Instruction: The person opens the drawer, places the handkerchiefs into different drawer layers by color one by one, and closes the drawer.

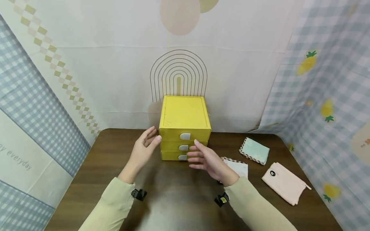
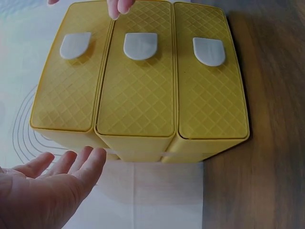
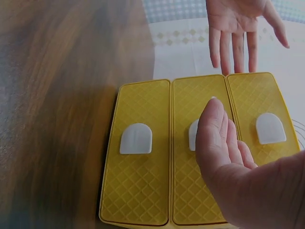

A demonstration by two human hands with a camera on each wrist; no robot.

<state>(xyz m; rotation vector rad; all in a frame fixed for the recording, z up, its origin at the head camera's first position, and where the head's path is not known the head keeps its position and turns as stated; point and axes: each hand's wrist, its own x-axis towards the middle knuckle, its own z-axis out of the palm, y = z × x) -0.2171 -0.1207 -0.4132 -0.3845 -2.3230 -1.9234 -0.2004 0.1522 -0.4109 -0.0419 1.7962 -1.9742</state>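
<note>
A yellow three-drawer box [image 1: 185, 112] with white tab handles stands at the back of the table, its drawers closed. Beside its left front edge is my left hand [image 1: 143, 148], fingers extended and holding nothing. My right hand [image 1: 209, 160] hovers before the drawer fronts at the right, fingers loosely spread, also holding nothing. In the left wrist view the left hand [image 2: 57, 183] lies close to the box's side. The right wrist view has the right hand [image 3: 226, 157] partly covering the middle handle [image 3: 193, 136].
On the right of the brown table [image 1: 179, 199] lie a mint-green cloth [image 1: 255, 150] with a checked edge, a white cloth [image 1: 237, 166] partly behind my right hand, and a folded pink cloth [image 1: 284, 183]. Patterned fabric [image 1: 115, 64] hangs behind the table and along its sides.
</note>
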